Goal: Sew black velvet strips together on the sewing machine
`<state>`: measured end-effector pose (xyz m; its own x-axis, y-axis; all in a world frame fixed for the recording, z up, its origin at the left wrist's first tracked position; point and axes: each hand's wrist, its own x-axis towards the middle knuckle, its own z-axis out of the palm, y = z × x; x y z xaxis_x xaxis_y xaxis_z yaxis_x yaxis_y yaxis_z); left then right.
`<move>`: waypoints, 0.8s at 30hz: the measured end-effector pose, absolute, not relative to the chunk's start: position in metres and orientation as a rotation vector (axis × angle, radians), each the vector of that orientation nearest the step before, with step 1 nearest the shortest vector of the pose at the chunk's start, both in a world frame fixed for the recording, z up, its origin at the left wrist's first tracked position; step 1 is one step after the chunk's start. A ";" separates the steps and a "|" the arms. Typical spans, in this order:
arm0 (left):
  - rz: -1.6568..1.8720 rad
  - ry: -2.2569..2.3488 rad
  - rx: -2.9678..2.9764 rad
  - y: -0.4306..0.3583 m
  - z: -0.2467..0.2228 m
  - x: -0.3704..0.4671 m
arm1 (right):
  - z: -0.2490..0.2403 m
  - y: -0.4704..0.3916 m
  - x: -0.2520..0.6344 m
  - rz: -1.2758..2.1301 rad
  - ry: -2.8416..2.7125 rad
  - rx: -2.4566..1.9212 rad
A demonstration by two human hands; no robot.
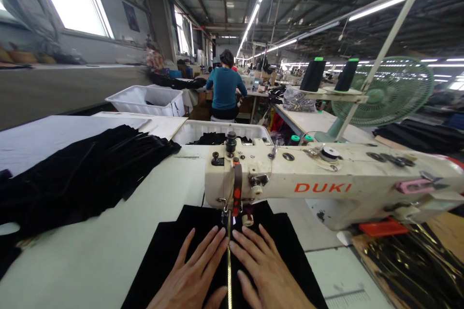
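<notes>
Black fabric [165, 246] lies flat under the needle area of a white sewing machine [275, 174]. A gold zipper or trim [229, 270] runs down its middle to the presser foot [225, 215]. My left hand [195, 270] rests on the fabric left of the gold strip, fingers spread, fingertips just in front of the foot. On the other side, my right hand [261, 265] lies flat with its fingers spread. Both hands press on the cloth, and neither grips anything.
A pile of black fabric [72, 178] lies on the table at left. Behind the machine stands a white bin [264, 130] holding black pieces. Thread cones [313, 75] and a green fan [395, 89] are at right, above gold-edged strips [406, 260]. A person [224, 87] sits ahead.
</notes>
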<state>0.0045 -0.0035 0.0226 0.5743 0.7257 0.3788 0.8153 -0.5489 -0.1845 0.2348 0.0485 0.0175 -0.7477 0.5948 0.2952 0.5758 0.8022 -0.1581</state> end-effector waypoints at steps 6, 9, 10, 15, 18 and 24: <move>-0.335 -1.245 -2.461 0.000 0.026 0.003 | 0.017 0.053 0.234 0.127 -2.701 -0.905; -0.353 -1.260 -2.464 0.001 0.022 0.002 | 0.012 0.054 0.234 0.066 -2.691 -0.894; -0.370 -1.264 -2.475 0.001 0.021 0.001 | 0.011 0.055 0.234 0.043 -2.683 -0.885; -0.447 -1.255 -2.523 0.001 0.020 0.000 | 0.006 0.056 0.234 -0.029 -2.647 -0.825; -0.446 -1.229 -2.522 0.004 0.018 -0.002 | 0.006 0.056 0.235 -0.052 -2.642 -0.817; -0.459 -1.216 -2.550 0.005 0.017 -0.003 | 0.006 0.056 0.234 -0.023 -2.645 -0.824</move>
